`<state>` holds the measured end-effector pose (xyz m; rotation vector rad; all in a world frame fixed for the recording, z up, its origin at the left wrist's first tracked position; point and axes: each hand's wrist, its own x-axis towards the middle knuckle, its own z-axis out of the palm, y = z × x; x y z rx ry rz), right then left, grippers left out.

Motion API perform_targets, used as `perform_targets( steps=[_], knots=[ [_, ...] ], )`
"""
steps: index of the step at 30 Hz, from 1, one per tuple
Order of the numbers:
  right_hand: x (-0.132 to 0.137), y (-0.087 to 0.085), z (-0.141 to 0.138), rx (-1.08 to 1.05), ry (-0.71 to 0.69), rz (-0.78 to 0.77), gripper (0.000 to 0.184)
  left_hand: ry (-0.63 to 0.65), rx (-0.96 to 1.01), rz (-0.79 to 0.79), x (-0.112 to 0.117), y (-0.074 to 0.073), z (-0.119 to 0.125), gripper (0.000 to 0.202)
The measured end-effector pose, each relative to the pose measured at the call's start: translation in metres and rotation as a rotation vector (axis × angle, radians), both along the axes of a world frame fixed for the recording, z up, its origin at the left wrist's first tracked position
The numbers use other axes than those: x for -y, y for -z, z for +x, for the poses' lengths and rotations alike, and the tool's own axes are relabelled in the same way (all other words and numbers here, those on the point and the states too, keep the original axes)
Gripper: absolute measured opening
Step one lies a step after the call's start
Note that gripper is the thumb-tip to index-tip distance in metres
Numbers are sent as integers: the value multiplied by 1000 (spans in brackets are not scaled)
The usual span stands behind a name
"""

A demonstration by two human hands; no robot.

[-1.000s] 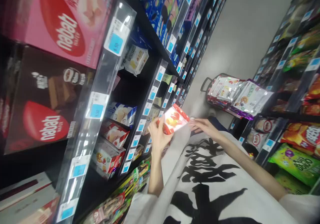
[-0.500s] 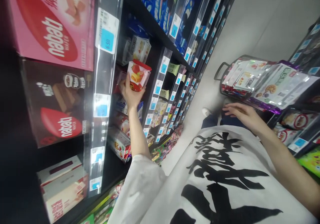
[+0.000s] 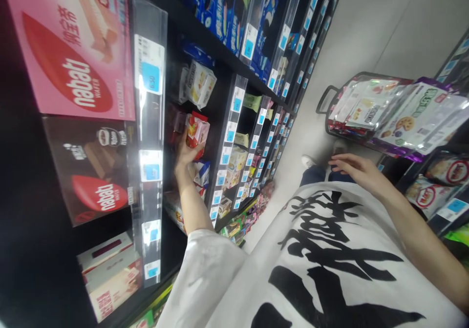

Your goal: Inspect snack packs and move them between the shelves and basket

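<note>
Inside a dark shelf bay, my left hand (image 3: 187,153) is closed around a small red and pink snack pack (image 3: 198,131) with strawberries printed on it. Behind its fingers the shelf's back is dim. A white and yellow snack pack (image 3: 201,85) lies on the same shelf just past it, and a blue and white pack (image 3: 202,174) sits on the nearer side. In front of my body, my right hand (image 3: 354,168) hangs with its fingers stretched out and holds nothing. Close to it is a black-rimmed basket (image 3: 327,102) loaded with snack bags.
Pink Nabati wafer boxes (image 3: 78,50) and brown ones (image 3: 91,167) stand on the nearest shelf, behind a clear price-tag strip (image 3: 150,118). Blue snack packs (image 3: 220,10) fill a shelf farther along. Round-logo bags (image 3: 427,194) lie on the right-hand shelf.
My left hand has pushed the strawberry snack pack deeper into the shelf bay and turned it. My view has shifted slightly. The right hand stays about where it was.
</note>
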<state>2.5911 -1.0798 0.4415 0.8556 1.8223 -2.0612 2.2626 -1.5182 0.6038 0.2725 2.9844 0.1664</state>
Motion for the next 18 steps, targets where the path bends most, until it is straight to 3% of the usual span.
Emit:
perform_targets(
  steps=[5,13,18],
  knots=[
    [-9,1,1,-32,82,-19,42,-34,-29,-31,5,0,-14,81],
    [-16,-2,3,-9,93,29,42,-118,-30,-8,9,7,-30,78],
    [-15,3,7,-3,43,35,47,-58,55,-8,14,3,-41,96]
  ],
)
